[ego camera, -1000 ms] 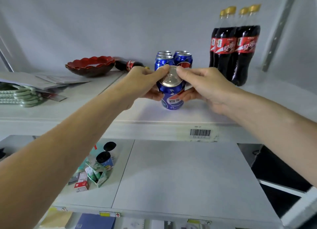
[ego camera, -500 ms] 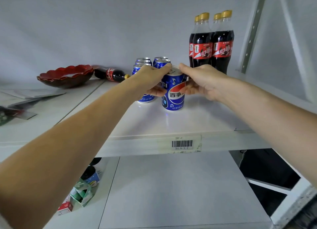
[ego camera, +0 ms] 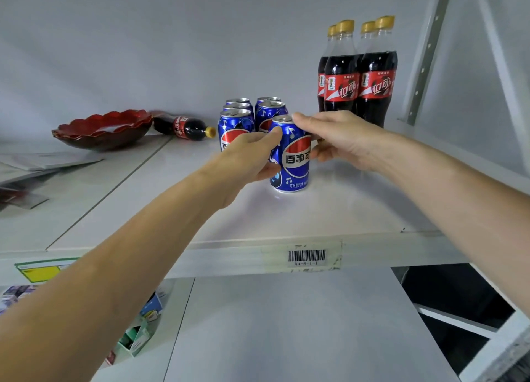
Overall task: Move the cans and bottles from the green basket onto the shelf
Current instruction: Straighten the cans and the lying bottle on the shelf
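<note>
The blue Pepsi can (ego camera: 290,155) is upright on the white shelf (ego camera: 329,209), base flat as far as can be seen, at the front of the right-hand column of cans. It is held from both sides: left hand (ego camera: 249,157) with fingers (ego camera: 272,133) curled round the can's left wall, right hand (ego camera: 337,139) with one finger laid across the rim and the thumb on the right wall. So both sets of fingers are closed on the can, not spread.

Just behind the fingers, five more Pepsi cans (ego camera: 249,115) stand in two columns, three left and two right. Beyond the right hand are four upright cola bottles (ego camera: 357,75); well off beyond the left hand, one small cola bottle (ego camera: 187,128) lies on its side by a red bowl (ego camera: 104,129). The green basket is not in view.

Step in hand, as judged: squaring the can into the block, then release.

- The can should be slid back, not lifted, until it touches the can behind — tipping risk is lower that way.
- Label should be kept facing front, lined up with the left front can.
- Fingers should be opened sideways and drawn straight back, so the neighbours are not clipped.
- The bottles near the right wrist should be given room on withdrawal.
</note>
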